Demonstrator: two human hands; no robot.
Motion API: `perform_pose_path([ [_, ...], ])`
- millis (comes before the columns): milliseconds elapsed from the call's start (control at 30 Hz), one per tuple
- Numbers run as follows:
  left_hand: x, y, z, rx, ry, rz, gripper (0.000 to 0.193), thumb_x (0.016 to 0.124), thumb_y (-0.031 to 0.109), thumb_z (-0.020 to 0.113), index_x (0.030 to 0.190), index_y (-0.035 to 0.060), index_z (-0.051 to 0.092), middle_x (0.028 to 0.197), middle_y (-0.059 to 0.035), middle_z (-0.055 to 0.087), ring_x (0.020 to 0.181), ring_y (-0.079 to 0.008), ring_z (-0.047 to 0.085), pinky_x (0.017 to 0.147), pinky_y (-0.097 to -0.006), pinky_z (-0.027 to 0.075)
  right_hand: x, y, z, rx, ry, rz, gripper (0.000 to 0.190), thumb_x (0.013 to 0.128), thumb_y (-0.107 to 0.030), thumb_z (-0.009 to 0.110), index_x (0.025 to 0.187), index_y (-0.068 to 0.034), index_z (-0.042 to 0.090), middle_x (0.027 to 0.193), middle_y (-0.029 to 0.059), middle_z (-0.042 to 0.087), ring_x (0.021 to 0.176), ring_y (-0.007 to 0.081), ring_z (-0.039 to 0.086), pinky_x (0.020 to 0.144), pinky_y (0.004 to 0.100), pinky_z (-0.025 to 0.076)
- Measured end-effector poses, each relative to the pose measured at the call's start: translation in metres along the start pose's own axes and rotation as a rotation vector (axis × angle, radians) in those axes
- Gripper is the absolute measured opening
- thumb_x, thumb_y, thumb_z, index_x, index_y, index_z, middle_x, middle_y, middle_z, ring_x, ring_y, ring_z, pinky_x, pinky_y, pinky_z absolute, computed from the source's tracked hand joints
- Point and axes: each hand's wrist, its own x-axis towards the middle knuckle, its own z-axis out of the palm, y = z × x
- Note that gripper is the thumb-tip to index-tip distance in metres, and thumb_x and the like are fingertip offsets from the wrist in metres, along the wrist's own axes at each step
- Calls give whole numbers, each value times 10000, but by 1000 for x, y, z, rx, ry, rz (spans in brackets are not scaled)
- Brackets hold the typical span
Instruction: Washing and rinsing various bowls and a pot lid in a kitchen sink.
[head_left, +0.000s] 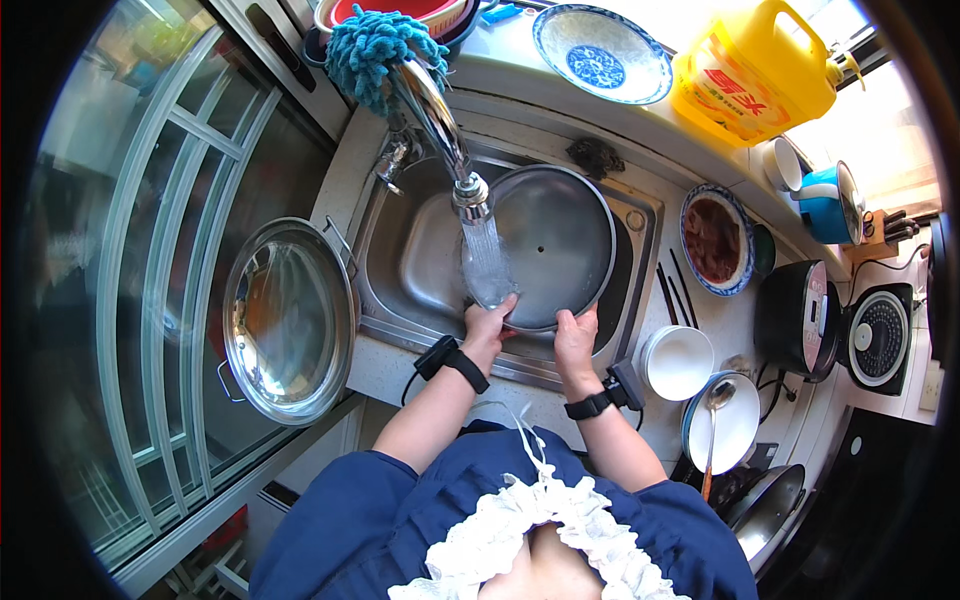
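My left hand grips the near left rim of a round grey metal lid, which has a small dark spot at its centre. The near right part of that rim is in my right hand. The lid is held over a stainless steel sink. From the chrome faucet, water runs onto the lid's left side, close to my left thumb. Most of my fingers are hidden beneath the lid. Each wrist wears a black strap with a small device.
A large steel pan stands left of the sink. On the right are white bowls, chopsticks, a plate with a spoon, a bowl of reddish food and a rice cooker. A yellow jug occupies the ledge.
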Motion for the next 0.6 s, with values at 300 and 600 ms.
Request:
perform_pose_path([
  [300,3,28,-21,1624,471,972,646,796,246,538,1274,-66,234,1329,-291,188,1267,-383,139,1040,-406,124,-7,-26,-2,214,-143,329,475,677,55,402,1145,-21,380,931,82,530,699,141,558,452,238,477],
  [600,-42,5,-4,1476,-303,706,586,887,348,279,1300,-59,194,1383,-229,91,1289,-346,81,1056,-378,87,-1,-25,11,122,-129,270,329,750,-30,431,1078,-3,437,918,83,545,758,145,526,624,257,453],
])
